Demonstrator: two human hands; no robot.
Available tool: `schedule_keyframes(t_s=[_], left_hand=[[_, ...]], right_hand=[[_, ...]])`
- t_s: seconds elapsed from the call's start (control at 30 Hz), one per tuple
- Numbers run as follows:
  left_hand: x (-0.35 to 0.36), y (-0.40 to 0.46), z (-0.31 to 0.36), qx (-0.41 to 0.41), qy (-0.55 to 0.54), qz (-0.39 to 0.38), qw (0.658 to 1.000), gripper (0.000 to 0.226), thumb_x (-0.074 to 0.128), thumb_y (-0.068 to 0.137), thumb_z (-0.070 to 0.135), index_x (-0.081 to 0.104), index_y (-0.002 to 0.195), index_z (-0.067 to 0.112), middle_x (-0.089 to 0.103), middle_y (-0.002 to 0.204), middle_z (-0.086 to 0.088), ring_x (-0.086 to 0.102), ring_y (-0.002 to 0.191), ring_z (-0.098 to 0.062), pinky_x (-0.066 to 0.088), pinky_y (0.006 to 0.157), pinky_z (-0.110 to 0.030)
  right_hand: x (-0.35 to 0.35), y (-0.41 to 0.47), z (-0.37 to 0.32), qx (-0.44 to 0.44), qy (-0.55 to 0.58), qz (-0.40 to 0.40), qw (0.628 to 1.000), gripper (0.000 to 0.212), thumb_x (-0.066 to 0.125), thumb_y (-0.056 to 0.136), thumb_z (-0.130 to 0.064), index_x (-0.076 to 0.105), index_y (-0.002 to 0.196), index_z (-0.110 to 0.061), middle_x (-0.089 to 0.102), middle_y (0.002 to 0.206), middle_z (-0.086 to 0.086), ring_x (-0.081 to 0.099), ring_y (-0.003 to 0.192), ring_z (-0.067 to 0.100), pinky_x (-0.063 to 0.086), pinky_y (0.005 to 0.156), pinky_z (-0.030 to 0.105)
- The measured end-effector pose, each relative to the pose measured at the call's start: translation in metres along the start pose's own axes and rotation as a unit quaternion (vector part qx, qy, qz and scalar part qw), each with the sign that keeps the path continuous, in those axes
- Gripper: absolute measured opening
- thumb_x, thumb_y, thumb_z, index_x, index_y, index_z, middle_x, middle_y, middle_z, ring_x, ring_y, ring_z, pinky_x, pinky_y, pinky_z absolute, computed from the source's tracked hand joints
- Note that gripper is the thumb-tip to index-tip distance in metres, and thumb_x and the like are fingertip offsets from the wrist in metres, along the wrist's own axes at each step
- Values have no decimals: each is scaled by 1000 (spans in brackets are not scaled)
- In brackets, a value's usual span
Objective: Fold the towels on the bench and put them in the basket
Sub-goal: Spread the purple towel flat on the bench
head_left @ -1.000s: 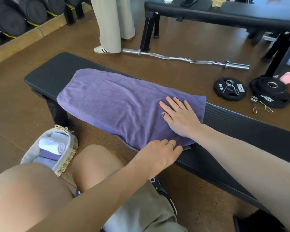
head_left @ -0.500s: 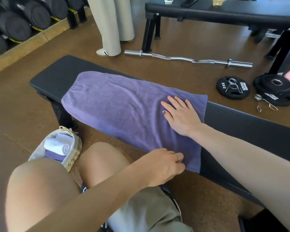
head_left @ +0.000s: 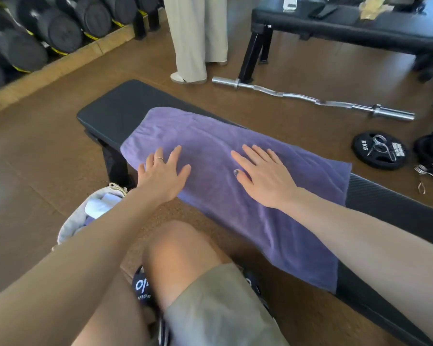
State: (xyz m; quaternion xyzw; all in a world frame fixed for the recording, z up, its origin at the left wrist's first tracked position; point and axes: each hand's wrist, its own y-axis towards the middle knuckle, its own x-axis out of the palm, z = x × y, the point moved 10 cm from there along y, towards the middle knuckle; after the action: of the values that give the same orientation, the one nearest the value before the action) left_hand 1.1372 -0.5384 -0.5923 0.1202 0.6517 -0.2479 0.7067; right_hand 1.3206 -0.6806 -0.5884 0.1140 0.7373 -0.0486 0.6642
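Note:
A purple towel (head_left: 210, 143) lies spread along the black bench (head_left: 115, 111), its near edge hanging over the front. My left hand (head_left: 163, 176) rests flat with fingers apart on the towel's left part. My right hand (head_left: 263, 176) lies flat with fingers spread on the towel's middle. Neither hand grips anything. On the floor left of my knee stands the woven basket (head_left: 70, 226) with a rolled white towel (head_left: 98, 206) and a purple one inside; my left forearm hides part of it.
A person in beige trousers (head_left: 195, 38) stands beyond the bench. A curl bar (head_left: 310, 98) and weight plates (head_left: 378, 151) lie on the floor at the right. A second bench (head_left: 348, 28) is behind. Dumbbells (head_left: 48, 26) line the left wall.
My left hand let go of the towel's near right edge and moved left, flat onto the towel's left part. My right hand slid left toward the towel's middle. The view tilted closer.

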Motion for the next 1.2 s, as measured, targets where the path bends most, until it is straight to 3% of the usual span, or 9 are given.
schedule_keyframes(t_s=[0.1, 0.17, 0.5, 0.67, 0.87, 1.1, 1.2], left_hand=[[20, 14, -14, -34, -25, -76, 996, 64, 24, 99, 67, 4, 157, 48, -4, 169, -5, -4, 154, -29, 6, 122, -54], [21, 25, -13, -28, -18, -84, 996, 64, 23, 99, 68, 3, 157, 49, -9, 169, -2, -10, 154, -28, 3, 122, -54], [11, 81, -46, -4, -36, -32, 999, 61, 26, 102, 60, 10, 158, 42, -2, 169, 1, -1, 155, -24, 2, 123, -51], [-2, 87, -80, -61, -27, 16, 998, 74, 45, 98, 56, 17, 160, 28, 4, 168, -10, 5, 154, -29, 9, 123, -47], [-6, 89, -89, -89, -53, 51, 993, 71, 39, 100, 58, 16, 159, 28, 1, 168, -11, 3, 154, -32, 10, 122, -50], [-9, 96, -118, -198, -193, 71, 958, 80, 49, 97, 54, 8, 159, 25, 3, 165, -17, 8, 152, -35, 19, 118, -56], [-8, 96, -113, -179, -124, 70, 974, 79, 44, 98, 57, 6, 160, 27, -1, 166, -19, 4, 153, -36, 15, 120, -57]], right_hand=[[7, 48, -35, -37, 21, -26, 999, 57, 20, 105, -47, 23, 159, -29, 24, 165, 7, 21, 152, 29, 17, 122, 49], [10, 82, -55, -55, 24, -45, 997, 56, 22, 108, -46, 14, 161, -31, 13, 168, 4, 12, 154, 25, 11, 123, 46], [52, 209, -115, -140, -24, -87, 986, 53, 17, 109, -38, 14, 160, -30, 10, 169, -1, 6, 155, 22, 7, 125, 47], [62, 232, -98, -118, -14, -70, 990, 53, 15, 108, -40, 13, 160, -33, 7, 169, -5, 4, 156, 20, 6, 126, 46], [61, 254, -72, -68, 11, -76, 995, 52, 13, 108, -42, 9, 160, -37, 2, 169, -6, -1, 156, 18, 3, 126, 47], [61, 259, -63, -37, 27, -73, 996, 53, 13, 107, -46, 12, 160, -38, 4, 169, -4, -1, 156, 19, 3, 125, 49], [62, 266, -62, -15, 26, -85, 996, 54, 15, 107, -47, 13, 159, -38, 4, 169, -3, 0, 156, 22, 5, 125, 51]])
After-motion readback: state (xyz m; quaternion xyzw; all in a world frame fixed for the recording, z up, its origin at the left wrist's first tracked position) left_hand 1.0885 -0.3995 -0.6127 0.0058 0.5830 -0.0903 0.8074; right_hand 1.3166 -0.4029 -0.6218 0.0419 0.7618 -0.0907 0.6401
